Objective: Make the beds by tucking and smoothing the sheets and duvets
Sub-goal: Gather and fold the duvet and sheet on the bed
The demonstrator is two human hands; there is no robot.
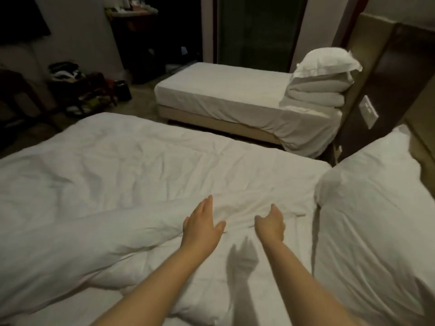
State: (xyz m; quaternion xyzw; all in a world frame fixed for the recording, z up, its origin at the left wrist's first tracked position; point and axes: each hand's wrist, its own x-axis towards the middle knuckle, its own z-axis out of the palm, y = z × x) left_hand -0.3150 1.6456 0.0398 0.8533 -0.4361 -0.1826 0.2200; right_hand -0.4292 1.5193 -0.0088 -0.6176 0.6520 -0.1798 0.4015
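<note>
We take the white duvet (141,172) as our landmark: it lies rumpled across the near bed, with a thick fold running from its left edge towards its middle. Our left hand (202,223) is over the middle of the duvet, palm down, fingers straight and close together, thumb held out to the side. Our right hand (270,223) is just to the right of it, thumb spread wide and fingers loosely bent downward. It holds no cloth that we can see, and we cannot tell whether its fingertips touch the duvet. A shadow of a hand falls on the duvet nearer to us, between our two forearms.

At the duvet's right edge, touching it, lies a large white pillow (376,220). Beyond the duvet's far edge, across a strip of floor, stands the second bed (223,95), its sheet drawn flat over the mattress, with a stack of pillows (322,78) at its head end. Right of that stack a dark wall panel carries a pale switch plate (368,111). Beyond the duvet's far left corner we make out a heap of bags and clothes (77,90) on the floor, too dim to tell apart.
</note>
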